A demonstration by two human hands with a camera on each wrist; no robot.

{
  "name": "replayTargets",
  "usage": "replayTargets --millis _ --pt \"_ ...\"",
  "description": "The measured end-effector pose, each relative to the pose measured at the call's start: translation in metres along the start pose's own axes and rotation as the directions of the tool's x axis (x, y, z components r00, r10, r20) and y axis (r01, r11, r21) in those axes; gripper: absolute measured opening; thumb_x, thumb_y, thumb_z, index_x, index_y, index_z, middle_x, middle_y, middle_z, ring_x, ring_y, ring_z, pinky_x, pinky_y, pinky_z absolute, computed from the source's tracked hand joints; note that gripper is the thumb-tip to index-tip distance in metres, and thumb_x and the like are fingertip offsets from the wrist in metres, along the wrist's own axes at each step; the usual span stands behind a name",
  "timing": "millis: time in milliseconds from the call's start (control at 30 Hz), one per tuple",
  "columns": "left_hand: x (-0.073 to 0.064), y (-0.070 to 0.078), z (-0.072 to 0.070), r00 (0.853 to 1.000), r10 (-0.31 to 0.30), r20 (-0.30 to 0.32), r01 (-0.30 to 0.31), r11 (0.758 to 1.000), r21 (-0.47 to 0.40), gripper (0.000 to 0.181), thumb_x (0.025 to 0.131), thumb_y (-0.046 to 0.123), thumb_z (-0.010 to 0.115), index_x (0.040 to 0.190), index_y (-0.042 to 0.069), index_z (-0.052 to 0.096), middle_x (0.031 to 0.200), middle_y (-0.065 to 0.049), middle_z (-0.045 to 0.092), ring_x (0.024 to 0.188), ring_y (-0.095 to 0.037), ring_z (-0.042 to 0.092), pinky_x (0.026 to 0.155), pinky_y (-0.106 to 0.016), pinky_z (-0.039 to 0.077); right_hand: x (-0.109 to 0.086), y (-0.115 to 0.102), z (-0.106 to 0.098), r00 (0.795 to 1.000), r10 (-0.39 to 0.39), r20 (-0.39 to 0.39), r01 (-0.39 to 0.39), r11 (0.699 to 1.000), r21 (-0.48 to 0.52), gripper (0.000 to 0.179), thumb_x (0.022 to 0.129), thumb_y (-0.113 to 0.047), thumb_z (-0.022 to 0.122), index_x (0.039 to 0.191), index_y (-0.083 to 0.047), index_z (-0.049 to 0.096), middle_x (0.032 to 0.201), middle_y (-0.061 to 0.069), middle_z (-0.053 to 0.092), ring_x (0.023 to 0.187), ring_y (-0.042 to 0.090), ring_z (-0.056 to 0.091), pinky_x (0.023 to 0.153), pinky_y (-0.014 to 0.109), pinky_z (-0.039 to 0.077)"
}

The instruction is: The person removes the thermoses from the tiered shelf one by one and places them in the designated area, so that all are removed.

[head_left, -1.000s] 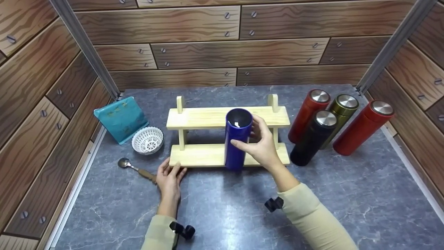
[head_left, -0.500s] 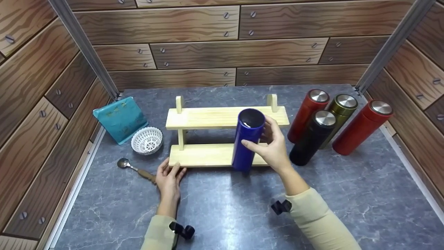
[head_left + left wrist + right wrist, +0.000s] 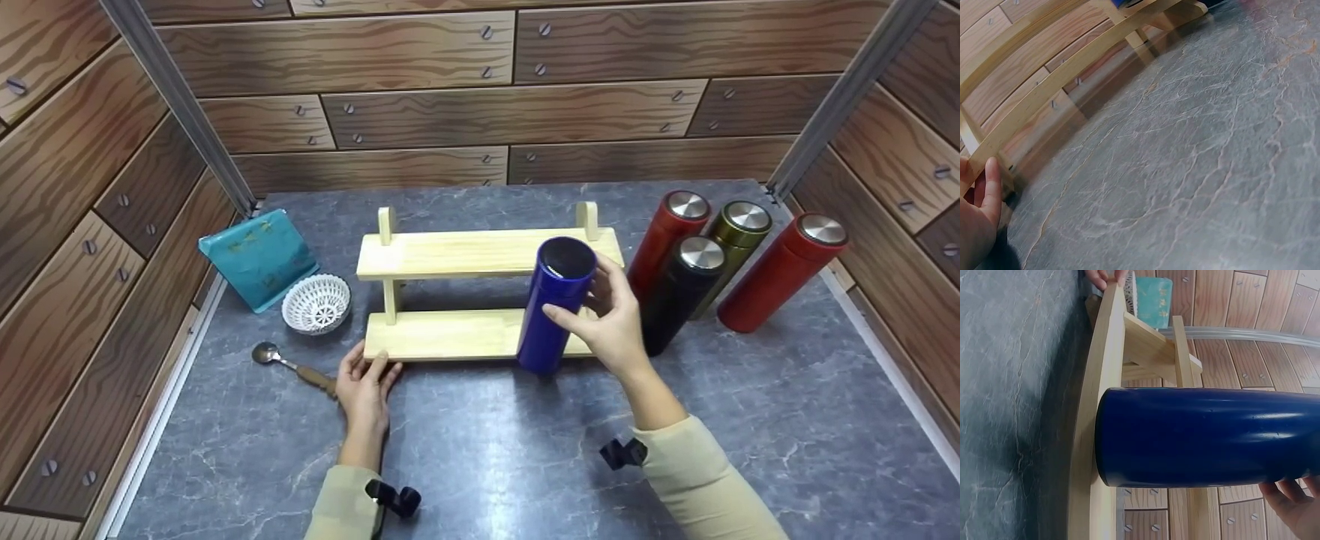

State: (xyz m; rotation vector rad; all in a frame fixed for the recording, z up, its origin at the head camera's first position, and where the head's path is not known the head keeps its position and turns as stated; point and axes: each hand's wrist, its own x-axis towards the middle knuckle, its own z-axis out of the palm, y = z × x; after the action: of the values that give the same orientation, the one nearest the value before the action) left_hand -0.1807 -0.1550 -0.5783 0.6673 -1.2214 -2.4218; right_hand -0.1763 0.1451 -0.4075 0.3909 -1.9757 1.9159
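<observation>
Grey marble tabletop [image 3: 480,465] w/ wood-panel walls. Right hand [image 3: 611,322] fingers wrapped round open blue flask [image 3: 553,304], held upright at wooden rack [image 3: 450,334] front edge, not yet set down. Left hand [image 3: 365,386] flat, fingers straight, steadying rack's bottom shelf; 4 capped flasks [image 3: 739,262] stand right of the rack.

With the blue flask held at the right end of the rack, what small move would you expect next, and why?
Probably lowering it onto the lower shelf. The right hand grips the blue flask upright and lidless, its base at the shelf's front edge, while the left hand steadies the wooden rack.
</observation>
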Motion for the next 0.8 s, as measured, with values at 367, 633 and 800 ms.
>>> replayTargets --millis 367,633,800 --pt "-0.001 0.001 0.000 1.000 0.001 0.018 -0.001 1.000 0.021 0.050 0.084 -0.008 0.062 0.130 0.001 0.043 0.114 -0.015 0.046 0.084 -0.020 0.060 0.074 -0.036 0.059 -0.004 0.022 -0.023 0.998 -0.038 -0.047 0.041 0.998 0.049 0.074 0.062 0.015 0.078 0.127 0.005 0.045 0.109 0.015 0.061 0.096 0.023 0.060 0.080 0.030 0.055" --pt "0.001 0.000 0.000 1.000 0.001 0.013 -0.001 1.000 0.001 0.049 0.084 -0.009 0.062 0.128 0.001 0.044 0.112 -0.015 0.045 0.081 -0.018 0.060 0.073 -0.036 0.059 -0.010 0.025 -0.037 0.996 0.000 -0.095 0.004 0.999 0.040 0.074 0.062 0.010 0.081 0.127 -0.001 0.048 0.108 0.014 0.061 0.096 0.026 0.059 0.079 0.029 0.055" --pt "0.001 -0.001 -0.001 1.000 -0.009 0.004 0.009 1.000 -0.006 0.050 0.083 -0.008 0.064 0.128 0.001 0.044 0.110 -0.014 0.046 0.080 -0.018 0.060 0.072 -0.036 0.060 -0.015 0.024 -0.044 0.994 0.009 -0.108 -0.006 0.999 0.031 0.074 0.062 0.010 0.081 0.127 -0.002 0.048 0.110 0.012 0.061 0.099 0.025 0.059 0.083 0.029 0.054"
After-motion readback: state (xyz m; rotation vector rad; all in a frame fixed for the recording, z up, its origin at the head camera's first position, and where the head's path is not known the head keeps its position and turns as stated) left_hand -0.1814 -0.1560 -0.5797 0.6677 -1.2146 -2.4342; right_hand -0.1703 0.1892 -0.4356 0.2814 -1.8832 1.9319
